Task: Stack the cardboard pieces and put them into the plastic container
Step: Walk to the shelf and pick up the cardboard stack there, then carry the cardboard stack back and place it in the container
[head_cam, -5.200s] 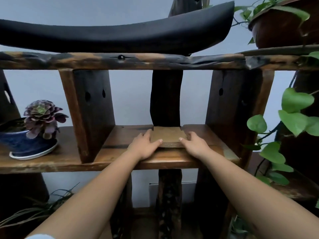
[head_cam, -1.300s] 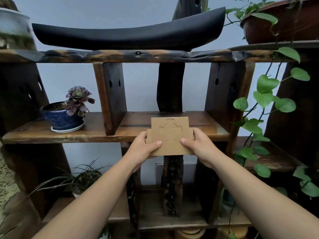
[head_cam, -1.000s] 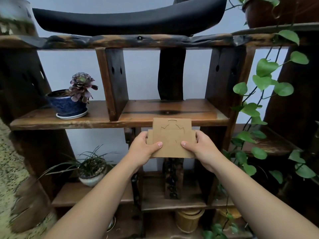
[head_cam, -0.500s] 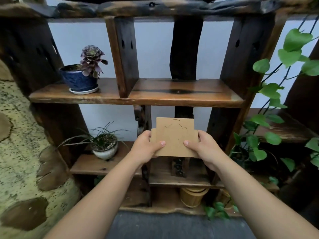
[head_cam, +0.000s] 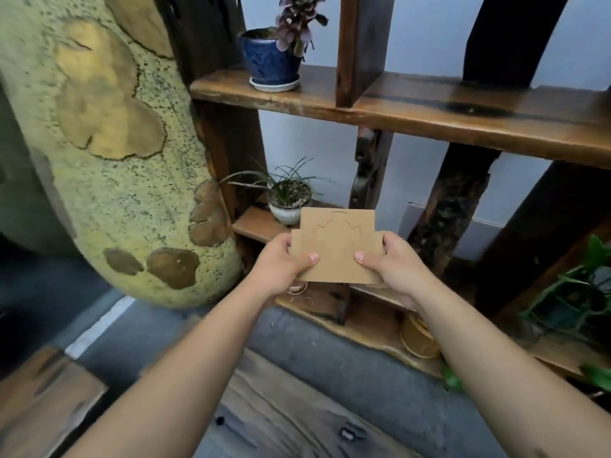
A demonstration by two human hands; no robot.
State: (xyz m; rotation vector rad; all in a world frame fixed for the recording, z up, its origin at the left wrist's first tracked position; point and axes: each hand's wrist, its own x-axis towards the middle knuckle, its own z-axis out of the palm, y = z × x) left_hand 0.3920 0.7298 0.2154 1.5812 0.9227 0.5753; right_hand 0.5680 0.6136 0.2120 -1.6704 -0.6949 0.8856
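Observation:
A stack of brown cardboard pieces (head_cam: 335, 249), with a notched top and die-cut lines on the face, hangs in the air in front of the wooden shelf. My left hand (head_cam: 281, 264) grips its left edge, thumb on the front. At the right edge my right hand (head_cam: 393, 266) holds it the same way. No plastic container is in view.
A dark wooden shelf unit (head_cam: 429, 114) stands ahead with a blue potted succulent (head_cam: 274, 57), a white pot of grass-like leaves (head_cam: 287, 200) lower down and a bamboo cup (head_cam: 418, 338) at the bottom. A big yellow-green speckled rock (head_cam: 109, 153) fills the left. A wooden surface (head_cam: 281, 418) lies below my arms.
My view has tilted down and swung left, so the shelf slid up and right and the big rock came in. Both hands still hold the cardboard stack, now lower, away from the shelf.

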